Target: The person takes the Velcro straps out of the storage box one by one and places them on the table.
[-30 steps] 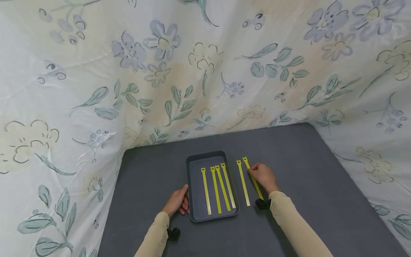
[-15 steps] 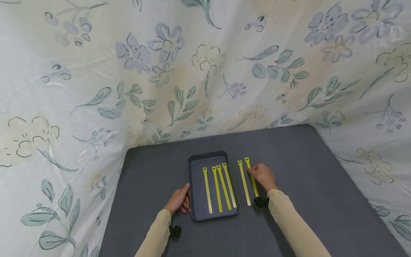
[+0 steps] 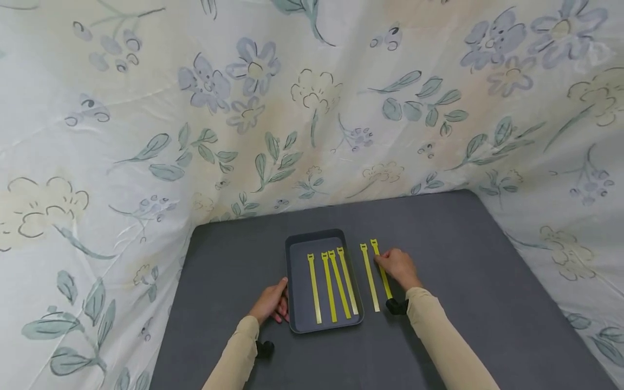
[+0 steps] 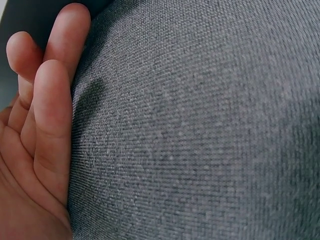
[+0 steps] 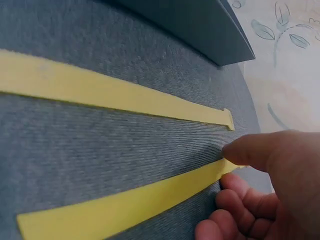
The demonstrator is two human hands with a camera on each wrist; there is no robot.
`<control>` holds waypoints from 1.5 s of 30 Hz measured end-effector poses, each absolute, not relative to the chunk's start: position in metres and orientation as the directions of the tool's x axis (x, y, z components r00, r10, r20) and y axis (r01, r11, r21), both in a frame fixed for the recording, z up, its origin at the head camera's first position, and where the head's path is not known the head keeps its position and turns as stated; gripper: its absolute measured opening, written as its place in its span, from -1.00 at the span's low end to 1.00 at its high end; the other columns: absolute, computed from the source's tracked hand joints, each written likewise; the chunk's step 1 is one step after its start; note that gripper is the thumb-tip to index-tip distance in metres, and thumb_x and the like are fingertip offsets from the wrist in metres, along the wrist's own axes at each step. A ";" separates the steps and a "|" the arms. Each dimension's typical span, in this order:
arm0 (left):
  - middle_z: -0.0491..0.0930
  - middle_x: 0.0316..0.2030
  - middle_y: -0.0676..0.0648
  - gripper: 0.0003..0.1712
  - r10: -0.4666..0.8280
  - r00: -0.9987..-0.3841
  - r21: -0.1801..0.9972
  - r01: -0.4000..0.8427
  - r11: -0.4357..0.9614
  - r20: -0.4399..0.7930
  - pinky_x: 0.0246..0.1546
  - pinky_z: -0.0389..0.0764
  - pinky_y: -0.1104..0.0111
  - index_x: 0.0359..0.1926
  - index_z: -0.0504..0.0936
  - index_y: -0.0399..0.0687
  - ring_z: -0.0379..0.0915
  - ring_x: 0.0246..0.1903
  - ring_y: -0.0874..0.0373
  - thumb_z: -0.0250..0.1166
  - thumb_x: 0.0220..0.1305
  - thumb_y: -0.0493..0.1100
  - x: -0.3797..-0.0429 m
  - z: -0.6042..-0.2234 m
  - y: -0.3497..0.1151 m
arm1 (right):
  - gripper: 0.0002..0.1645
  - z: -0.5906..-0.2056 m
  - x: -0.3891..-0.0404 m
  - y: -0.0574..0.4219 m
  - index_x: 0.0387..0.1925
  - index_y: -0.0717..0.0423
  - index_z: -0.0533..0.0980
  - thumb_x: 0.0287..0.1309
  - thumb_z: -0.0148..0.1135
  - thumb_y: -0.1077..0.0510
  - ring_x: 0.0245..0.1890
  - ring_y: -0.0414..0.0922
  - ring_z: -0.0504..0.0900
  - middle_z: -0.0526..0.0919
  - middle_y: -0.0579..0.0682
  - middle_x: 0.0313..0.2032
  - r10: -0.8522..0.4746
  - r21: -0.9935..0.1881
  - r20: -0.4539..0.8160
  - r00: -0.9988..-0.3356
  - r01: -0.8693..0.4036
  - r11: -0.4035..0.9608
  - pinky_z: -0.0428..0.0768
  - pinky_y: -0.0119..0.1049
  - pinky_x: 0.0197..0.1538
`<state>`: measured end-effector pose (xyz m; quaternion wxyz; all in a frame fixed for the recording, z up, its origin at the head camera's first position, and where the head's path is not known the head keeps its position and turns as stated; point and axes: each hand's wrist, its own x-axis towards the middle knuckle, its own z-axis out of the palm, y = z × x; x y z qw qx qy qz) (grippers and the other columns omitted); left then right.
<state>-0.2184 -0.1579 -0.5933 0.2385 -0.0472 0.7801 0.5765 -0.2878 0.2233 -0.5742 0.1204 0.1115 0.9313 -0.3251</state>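
Observation:
In the head view, my left hand [image 3: 270, 302] grips the left side of the dark grey tray [image 3: 298, 309], thumb at its rim. The left wrist view has its bent fingers [image 4: 52, 100] by the tray's wall [image 4: 37, 14]. My right hand [image 3: 400, 267] pinches a yellow hook-and-loop cable tie [image 3: 384, 279] near its slotted head; thumb and forefinger meet across it in the right wrist view, where the tie [image 5: 125, 205] runs out toward the camera. A second yellow cable tie [image 3: 370, 279] lies flat between this one and the tray. Several more cable ties [image 3: 314, 290] lie lengthwise inside the tray.
All of this is on a dark grey cloth-covered table [image 3: 234, 254]. A floral curtain [image 3: 312, 157] hangs behind it and along both sides. Black wrist cameras [image 3: 397, 307] sit under both sleeves, the right one overlapping the pinched tie's lower end in the head view.
The lower end of the pinched cable tie has swung a little left, so it lies more nearly parallel to its neighbour. The left hand and tray stay put; the head view shifts slightly.

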 end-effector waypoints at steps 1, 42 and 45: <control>0.48 -0.76 0.02 -0.24 0.201 -0.880 0.876 -0.352 0.330 -0.430 -0.76 0.54 0.36 -0.23 0.53 -0.24 0.60 -0.74 0.14 -0.14 0.53 0.39 -0.219 -0.594 -0.158 | -0.43 -0.574 -0.288 0.223 -0.80 -0.07 0.37 0.32 0.17 -0.13 -0.77 -0.21 0.18 0.24 -0.19 -0.80 0.130 -0.578 -0.294 -0.947 0.285 0.764 0.15 -0.34 -0.66; 0.51 -0.77 0.01 -0.24 0.216 -0.868 0.868 -0.363 0.339 -0.448 -0.75 0.57 0.33 -0.23 0.51 -0.20 0.64 -0.72 0.10 -0.17 0.52 0.42 -0.222 -0.597 -0.162 | -0.49 -0.524 -0.311 0.221 0.10 0.38 0.50 0.51 0.02 -0.02 -0.31 -0.02 0.71 0.70 0.16 -0.23 -0.045 -0.893 -0.291 -0.956 0.255 0.370 0.72 -0.02 -0.08; 0.50 -0.77 0.01 -0.25 0.215 -0.867 0.867 -0.367 0.338 -0.450 -0.76 0.56 0.33 -0.23 0.51 -0.21 0.64 -0.72 0.10 -0.17 0.53 0.40 -0.222 -0.595 -0.162 | -0.48 -0.510 -0.312 0.207 0.15 0.36 0.48 0.50 0.04 -0.04 -0.24 0.04 0.73 0.70 0.24 -0.12 -0.081 -0.911 -0.275 -0.958 0.233 0.339 0.68 0.11 0.02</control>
